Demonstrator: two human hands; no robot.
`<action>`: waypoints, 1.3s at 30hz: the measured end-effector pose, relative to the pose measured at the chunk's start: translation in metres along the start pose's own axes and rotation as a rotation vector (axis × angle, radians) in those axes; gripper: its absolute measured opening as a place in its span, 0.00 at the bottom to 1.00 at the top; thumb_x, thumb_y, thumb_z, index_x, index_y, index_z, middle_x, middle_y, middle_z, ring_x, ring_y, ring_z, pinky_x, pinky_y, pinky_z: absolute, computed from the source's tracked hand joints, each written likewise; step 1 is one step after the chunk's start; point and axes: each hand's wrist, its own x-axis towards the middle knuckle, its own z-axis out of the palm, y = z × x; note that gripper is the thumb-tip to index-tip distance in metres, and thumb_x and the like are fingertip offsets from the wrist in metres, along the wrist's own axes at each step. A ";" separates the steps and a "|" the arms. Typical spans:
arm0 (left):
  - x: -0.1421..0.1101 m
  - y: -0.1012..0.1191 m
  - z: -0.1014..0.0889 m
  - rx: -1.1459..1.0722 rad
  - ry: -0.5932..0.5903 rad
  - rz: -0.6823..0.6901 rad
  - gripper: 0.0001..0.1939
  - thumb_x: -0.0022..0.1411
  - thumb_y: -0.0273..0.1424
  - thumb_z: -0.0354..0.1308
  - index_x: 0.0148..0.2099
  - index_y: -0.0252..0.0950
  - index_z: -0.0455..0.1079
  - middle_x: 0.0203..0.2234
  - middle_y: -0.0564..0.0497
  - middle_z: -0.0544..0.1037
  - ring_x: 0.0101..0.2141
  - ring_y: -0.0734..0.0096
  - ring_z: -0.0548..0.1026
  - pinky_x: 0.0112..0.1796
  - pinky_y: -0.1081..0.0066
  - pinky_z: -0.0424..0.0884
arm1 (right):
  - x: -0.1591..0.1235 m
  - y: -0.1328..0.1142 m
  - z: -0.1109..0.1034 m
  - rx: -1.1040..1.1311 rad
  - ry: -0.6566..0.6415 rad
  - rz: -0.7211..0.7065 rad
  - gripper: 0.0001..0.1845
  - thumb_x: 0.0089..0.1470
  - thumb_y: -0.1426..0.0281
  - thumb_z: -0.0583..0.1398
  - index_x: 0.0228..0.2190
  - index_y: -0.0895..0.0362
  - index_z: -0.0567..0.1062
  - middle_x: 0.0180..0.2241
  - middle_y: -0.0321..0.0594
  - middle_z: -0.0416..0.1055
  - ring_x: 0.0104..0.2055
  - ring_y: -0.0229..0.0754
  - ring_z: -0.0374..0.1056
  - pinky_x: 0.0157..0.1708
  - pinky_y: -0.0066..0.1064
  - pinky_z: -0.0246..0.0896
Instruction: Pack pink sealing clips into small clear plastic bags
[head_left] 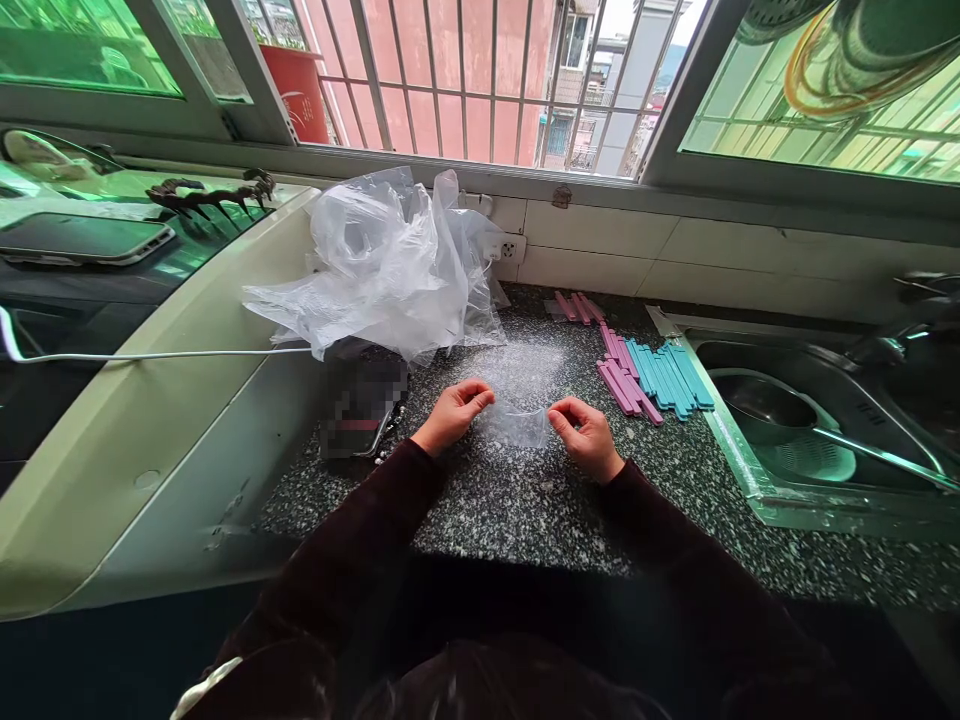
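Between my two hands a small clear plastic bag (pixel 519 426) is stretched above the speckled dark countertop (pixel 510 510). My left hand (pixel 455 413) pinches its left edge with thumb and forefinger. The right edge is pinched by my right hand (pixel 585 437). To the right of that hand lie slim pink sticks (pixel 628 388) and a row of slim blue sticks (pixel 667 375), side by side on the counter. Behind my left hand rises a crumpled heap of clear plastic bags (pixel 397 265).
Left of my hands sits a dark, pixel-blurred object (pixel 360 405). A sink (pixel 795 480) on the right holds a pot (pixel 761 405) with a long handle. A white cable (pixel 165 355) crosses the pale appliance on the left. A wall socket (pixel 510 248) is behind the heap.
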 end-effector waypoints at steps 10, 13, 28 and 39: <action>0.000 -0.001 0.003 0.094 0.010 0.095 0.14 0.55 0.39 0.55 0.25 0.34 0.64 0.22 0.53 0.66 0.26 0.74 0.63 0.31 0.72 0.60 | 0.000 0.000 0.003 0.027 -0.044 0.042 0.11 0.50 0.64 0.57 0.23 0.57 0.67 0.20 0.34 0.62 0.22 0.33 0.57 0.23 0.26 0.54; 0.000 -0.002 0.003 0.106 0.032 0.127 0.14 0.56 0.38 0.55 0.25 0.34 0.64 0.22 0.53 0.66 0.26 0.74 0.63 0.31 0.72 0.60 | 0.001 0.000 0.004 0.004 -0.047 0.015 0.10 0.50 0.65 0.56 0.22 0.57 0.67 0.20 0.33 0.61 0.22 0.33 0.56 0.23 0.26 0.53; 0.000 -0.001 0.003 0.112 0.125 0.130 0.15 0.55 0.40 0.55 0.24 0.34 0.64 0.22 0.53 0.65 0.26 0.74 0.62 0.29 0.72 0.59 | 0.002 0.001 -0.001 -0.062 -0.001 0.022 0.11 0.53 0.64 0.53 0.23 0.56 0.65 0.20 0.33 0.59 0.22 0.33 0.54 0.23 0.26 0.51; -0.001 0.004 0.005 0.050 -0.162 -0.149 0.17 0.48 0.43 0.59 0.25 0.33 0.66 0.20 0.54 0.67 0.25 0.75 0.63 0.29 0.73 0.61 | 0.004 0.003 -0.003 0.095 0.095 0.135 0.14 0.51 0.58 0.55 0.24 0.56 0.64 0.20 0.31 0.57 0.21 0.33 0.52 0.21 0.26 0.50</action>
